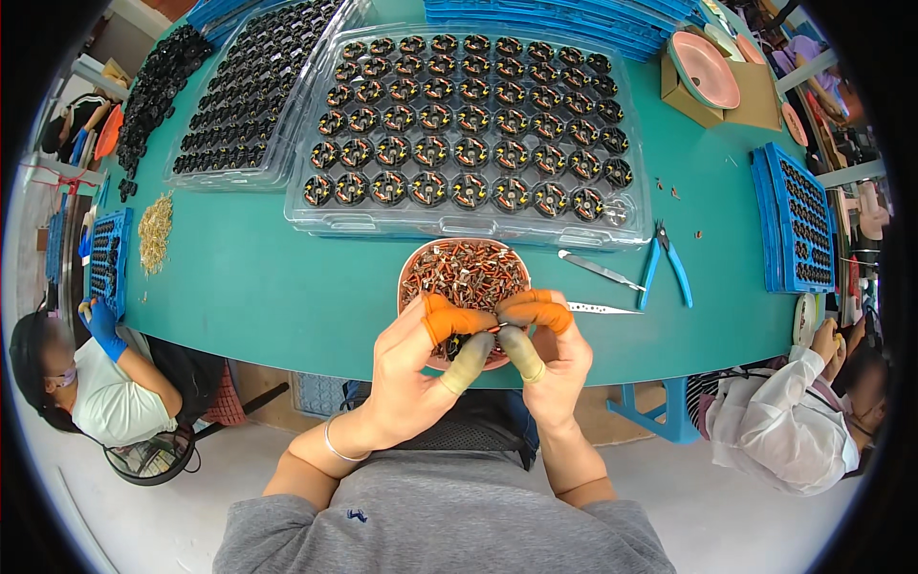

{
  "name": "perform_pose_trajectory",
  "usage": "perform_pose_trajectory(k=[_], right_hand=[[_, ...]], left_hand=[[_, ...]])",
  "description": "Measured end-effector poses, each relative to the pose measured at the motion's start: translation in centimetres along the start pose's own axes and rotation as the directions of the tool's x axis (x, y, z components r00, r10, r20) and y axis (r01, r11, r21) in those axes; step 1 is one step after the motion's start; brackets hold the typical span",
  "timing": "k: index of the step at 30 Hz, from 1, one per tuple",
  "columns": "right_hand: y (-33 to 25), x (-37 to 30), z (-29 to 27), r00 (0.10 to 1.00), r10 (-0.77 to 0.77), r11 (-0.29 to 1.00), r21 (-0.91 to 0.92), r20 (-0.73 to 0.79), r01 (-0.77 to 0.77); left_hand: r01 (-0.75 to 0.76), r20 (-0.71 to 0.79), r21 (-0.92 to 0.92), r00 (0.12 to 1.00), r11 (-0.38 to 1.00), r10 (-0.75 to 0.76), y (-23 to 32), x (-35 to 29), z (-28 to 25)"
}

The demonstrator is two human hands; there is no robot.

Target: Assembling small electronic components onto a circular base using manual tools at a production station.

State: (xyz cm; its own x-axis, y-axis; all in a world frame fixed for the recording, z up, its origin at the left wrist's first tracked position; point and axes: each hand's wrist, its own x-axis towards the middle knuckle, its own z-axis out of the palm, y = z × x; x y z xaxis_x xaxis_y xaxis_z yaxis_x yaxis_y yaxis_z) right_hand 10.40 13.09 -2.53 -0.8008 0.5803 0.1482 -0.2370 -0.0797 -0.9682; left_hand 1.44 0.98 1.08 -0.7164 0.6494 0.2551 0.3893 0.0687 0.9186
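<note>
Your left hand [406, 359] and right hand [557, 368] meet over the near rim of the pink bowl [402, 287], fingertips pinched together on a small red-and-dark part [494, 330]. Loose parts [464, 268] fill the bowl, toward eleven o'clock. At two o'clock, tweezers [601, 270] and blue-handled pliers [651, 268] lie on the green surface [287, 287]; farther off, at twelve, a clear tray [421, 228] carries round black pieces [470, 153].

Small part [496, 329] between the fingers [466, 323]: mostly covered, too small to ID. Pink bowl [403, 285]: near side partly hidden by left hand [406, 368] and right hand [557, 375]. Pointed metal tool [602, 309]: left end behind right hand. Blue tray stack [564, 13] cut off at top, grey T-shirt [445, 526] at bottom.
</note>
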Motion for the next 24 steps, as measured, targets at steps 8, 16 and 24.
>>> perform_pose_trajectory(k=[8, 16, 24], right_hand=[[-0.1, -0.6, 1.0, 0.979, -0.195, 0.952, -0.254, -0.065, 0.173], [0.3, 0.2, 0.0, 0.974, -0.206, 0.951, -0.251, -0.091, 0.178], [-0.3, 0.1, -1.3, 0.995, 0.067, 0.998, -0.016, 0.078, -0.066]], left_hand=[[-0.134, -0.065, 0.211, 0.986, 0.968, 0.151, 0.0, -0.3, 0.5], [0.227, 0.16, -0.189, 0.967, 0.955, -0.198, 0.8, -0.6, 0.1], [-0.019, 0.147, 0.062, 0.989, 0.998, 0.01, -1.1, -0.5, -0.3]])
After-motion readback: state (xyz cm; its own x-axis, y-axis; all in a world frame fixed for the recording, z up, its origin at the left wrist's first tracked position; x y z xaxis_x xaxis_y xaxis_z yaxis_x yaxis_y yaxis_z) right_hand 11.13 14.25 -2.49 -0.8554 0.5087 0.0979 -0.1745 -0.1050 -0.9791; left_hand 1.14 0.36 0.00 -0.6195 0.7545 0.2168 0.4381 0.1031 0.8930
